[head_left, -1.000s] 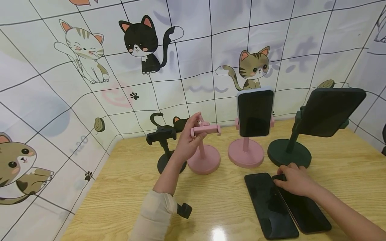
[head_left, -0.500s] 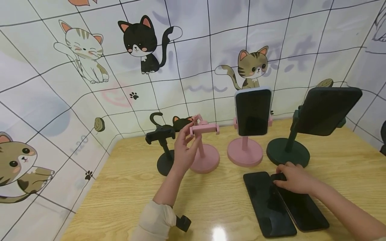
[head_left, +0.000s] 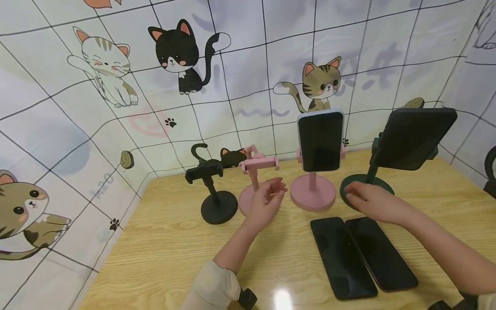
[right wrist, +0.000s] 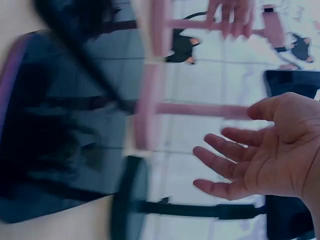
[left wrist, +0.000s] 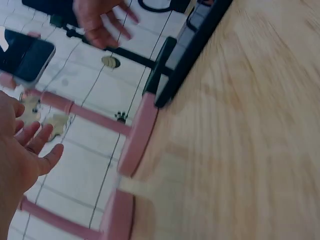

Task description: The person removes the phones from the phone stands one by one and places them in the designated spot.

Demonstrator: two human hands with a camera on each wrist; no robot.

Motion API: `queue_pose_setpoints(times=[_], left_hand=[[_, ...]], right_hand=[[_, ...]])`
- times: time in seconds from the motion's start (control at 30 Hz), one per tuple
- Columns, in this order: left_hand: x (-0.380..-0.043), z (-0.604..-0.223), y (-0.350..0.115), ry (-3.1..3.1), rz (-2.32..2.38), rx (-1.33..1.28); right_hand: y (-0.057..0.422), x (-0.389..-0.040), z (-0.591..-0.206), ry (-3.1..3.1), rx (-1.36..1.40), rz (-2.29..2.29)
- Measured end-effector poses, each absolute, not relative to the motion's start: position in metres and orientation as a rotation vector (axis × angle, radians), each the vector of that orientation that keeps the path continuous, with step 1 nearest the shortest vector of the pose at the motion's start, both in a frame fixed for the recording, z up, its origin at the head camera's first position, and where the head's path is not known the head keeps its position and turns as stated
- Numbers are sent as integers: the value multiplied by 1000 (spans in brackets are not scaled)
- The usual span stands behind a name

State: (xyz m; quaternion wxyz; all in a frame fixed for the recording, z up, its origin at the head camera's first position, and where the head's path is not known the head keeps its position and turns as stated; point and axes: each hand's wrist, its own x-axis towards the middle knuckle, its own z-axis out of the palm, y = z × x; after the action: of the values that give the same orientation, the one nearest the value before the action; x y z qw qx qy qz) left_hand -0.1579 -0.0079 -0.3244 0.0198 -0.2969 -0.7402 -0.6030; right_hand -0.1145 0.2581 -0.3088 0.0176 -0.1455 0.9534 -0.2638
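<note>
My left hand (head_left: pixel 267 204) hangs in the air in front of the left pink phone stand (head_left: pixel 259 163), its fingers loosely bent and holding nothing. That stand's clamp has no phone in it. My right hand (head_left: pixel 372 200) is raised above the far ends of two dark phones, the left phone (head_left: pixel 342 258) and the right phone (head_left: pixel 381 254), which lie side by side. In the right wrist view its fingers (right wrist: pixel 220 162) spread loosely with nothing in them. Behind this hand, the dark green stand's base (head_left: pixel 381 185) is partly covered.
A black stand (head_left: pixel 218 206) with a bare clamp stands at the left. The second pink stand (head_left: pixel 311 193) holds an upright phone (head_left: pixel 321 140). A tilted dark tablet-like screen (head_left: pixel 416 137) sits in the green stand. A cat-printed cloth (head_left: pixel 252 86) hangs behind the wooden table (head_left: pixel 162 258).
My left hand has let go of the left pink stand's clamp and moved down and right. My right hand has lifted off the right phone, which stays on the table.
</note>
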Motion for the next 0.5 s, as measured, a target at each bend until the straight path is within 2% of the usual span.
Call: queue_pose_setpoints(times=[0.2, 0.5], left_hand=[[-162, -313, 24, -2412, -1782, -1065], [-177, -304, 56, -2291, -1789, -956]], right_hand=[[239, -119, -268, 3017, -415, -1043], [228, -129, -251, 3079, -340, -1199]])
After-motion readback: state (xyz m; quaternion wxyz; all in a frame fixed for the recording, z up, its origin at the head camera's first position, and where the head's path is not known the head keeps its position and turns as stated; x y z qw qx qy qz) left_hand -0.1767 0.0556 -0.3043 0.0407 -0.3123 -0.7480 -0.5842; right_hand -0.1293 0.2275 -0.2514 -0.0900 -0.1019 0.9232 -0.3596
